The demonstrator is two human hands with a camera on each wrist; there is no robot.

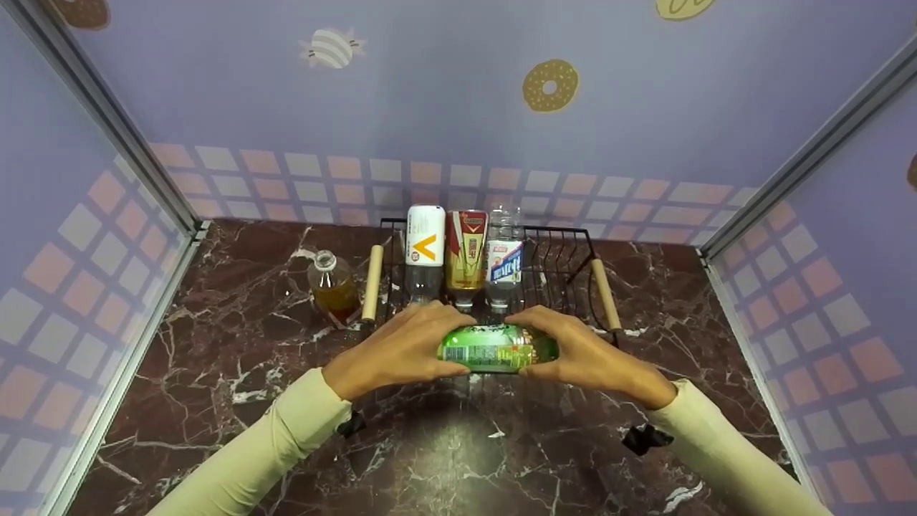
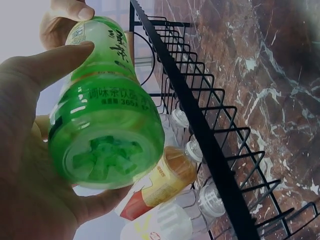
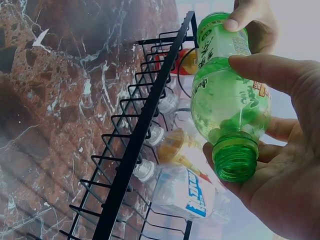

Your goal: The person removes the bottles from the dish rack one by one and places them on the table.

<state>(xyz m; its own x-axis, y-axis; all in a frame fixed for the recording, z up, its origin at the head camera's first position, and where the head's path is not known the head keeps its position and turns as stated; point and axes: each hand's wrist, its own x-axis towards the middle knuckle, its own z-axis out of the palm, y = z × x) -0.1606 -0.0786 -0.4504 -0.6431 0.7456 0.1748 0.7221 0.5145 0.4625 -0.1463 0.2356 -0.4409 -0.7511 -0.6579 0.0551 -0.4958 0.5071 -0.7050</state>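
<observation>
As I watch remotely, my left hand point(image 1: 401, 347) and right hand point(image 1: 584, 355) grasping opposite ends of a sideways green bottle point(image 1: 494, 349), near side of the black wire basket point(image 2: 202, 139), three bottles point(image 1: 467, 251) farther inside.

Green plastic bottle point(image 1: 494, 349), translucent, labelled, uncapped, held sideways in mid-air, mouth pointing right

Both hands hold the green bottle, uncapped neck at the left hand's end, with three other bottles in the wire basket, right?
Not quite: the uncapped neck of the green bottle is at the end held by the right hand, not the left hand, as the right wrist view shows. The rest stands: three other bottles are in the wire basket.
</observation>
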